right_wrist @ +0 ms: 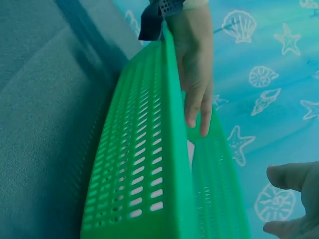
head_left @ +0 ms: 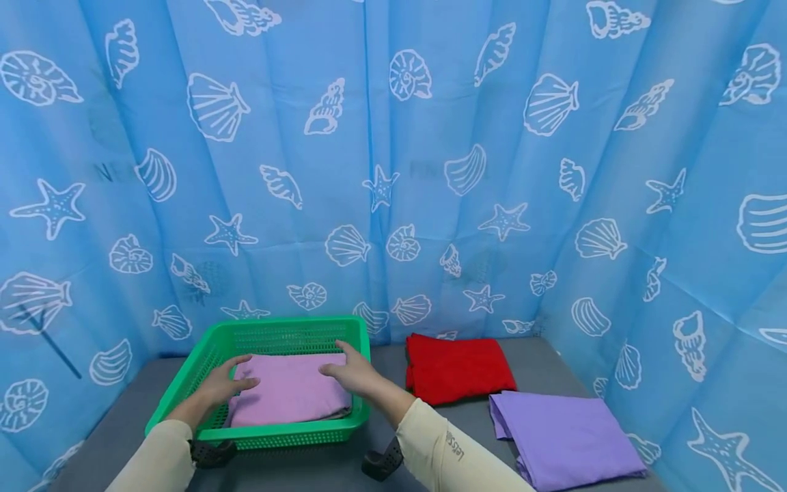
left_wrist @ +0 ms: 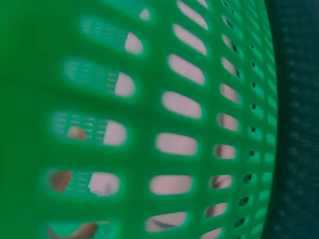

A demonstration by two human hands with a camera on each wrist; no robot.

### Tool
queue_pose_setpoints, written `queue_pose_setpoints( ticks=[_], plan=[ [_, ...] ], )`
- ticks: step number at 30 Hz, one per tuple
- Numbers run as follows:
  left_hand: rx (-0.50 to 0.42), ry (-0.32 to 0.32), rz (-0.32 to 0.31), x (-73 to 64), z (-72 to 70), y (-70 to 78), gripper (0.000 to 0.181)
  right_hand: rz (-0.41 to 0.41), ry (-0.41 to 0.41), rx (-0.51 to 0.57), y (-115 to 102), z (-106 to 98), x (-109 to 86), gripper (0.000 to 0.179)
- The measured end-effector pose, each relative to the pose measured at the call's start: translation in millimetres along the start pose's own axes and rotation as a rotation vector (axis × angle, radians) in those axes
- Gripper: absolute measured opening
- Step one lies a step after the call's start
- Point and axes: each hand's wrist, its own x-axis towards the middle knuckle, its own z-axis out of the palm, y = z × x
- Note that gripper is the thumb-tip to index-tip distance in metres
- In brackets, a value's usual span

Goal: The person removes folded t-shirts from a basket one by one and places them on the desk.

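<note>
A folded pink cloth (head_left: pixel 289 389) lies in a green plastic basket (head_left: pixel 283 435). My left hand (head_left: pixel 224 384) reaches over the basket's left side, its fingers spread beside the cloth's left edge. At the cloth's right edge is my right hand (head_left: pixel 353 372), thumb and fingers apart. The right wrist view has the left hand (right_wrist: pixel 197 69) dipping inside the front rim, while the right hand (right_wrist: pixel 299 199) shows partly at the edge. Neither hand grips anything. Whether the fingertips touch the cloth, I cannot tell. Through the basket wall (left_wrist: pixel 144 119), the left wrist view shows pink cloth.
A folded red cloth (head_left: pixel 458 369) lies on the grey table (head_left: pixel 384 362) to the right of the basket. Nearer the front right corner is a folded purple cloth (head_left: pixel 568 441). Behind and to the right hangs a blue curtain (head_left: pixel 381 137) with white shells.
</note>
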Motion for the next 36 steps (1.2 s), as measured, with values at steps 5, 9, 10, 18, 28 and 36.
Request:
queue_pose_setpoints(
  ticks=[5,9,10,18,28,36],
  plan=[
    [-0.024,-0.055,-0.042,0.0,2.9,-6.2,0.077,0.069,0.015,0.081,2.4,12.9,11.0,0.069],
    [-0.015,-0.069,-0.060,-1.3,11.7,-2.8,0.078,0.100,0.032,0.097,8.8,18.8,18.2,0.068],
    [0.006,-0.061,-0.068,-2.4,13.2,-1.9,0.077,0.104,0.033,0.097,10.3,20.1,19.8,0.068],
    [0.085,-0.002,-0.123,-6.1,11.6,-0.8,0.067,0.126,0.057,0.093,15.8,29.1,29.8,0.067],
    [0.141,0.054,-0.141,-2.6,8.4,-6.1,0.062,0.099,0.120,-0.002,28.5,42.3,39.2,0.065],
    [0.122,0.060,-0.181,-5.0,8.0,-5.1,0.063,0.139,0.156,0.017,33.9,49.1,42.5,0.074]
  ],
)
